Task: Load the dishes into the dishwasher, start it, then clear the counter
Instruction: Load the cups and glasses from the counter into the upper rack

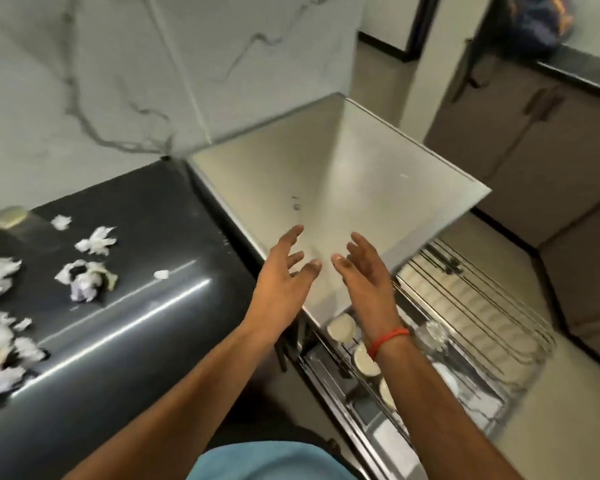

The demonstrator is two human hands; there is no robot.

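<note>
Hovering with left hand [284, 271] and right hand [364, 271] spread, empty, over dishwasher [326, 174]; dishes [364, 362] racked at five o'clock. Probably closing next; paper scraps [84, 275] wait on desk [136, 237], nine o'clock.

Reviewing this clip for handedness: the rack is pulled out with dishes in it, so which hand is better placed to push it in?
Probably the right hand: its forearm lies directly over the rack, while the left hand hovers nearer the counter.

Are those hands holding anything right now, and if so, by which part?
Nothing is held. The left hand and right hand hover open, fingers spread, over the steel unit above the pulled-out dish rack.
</note>
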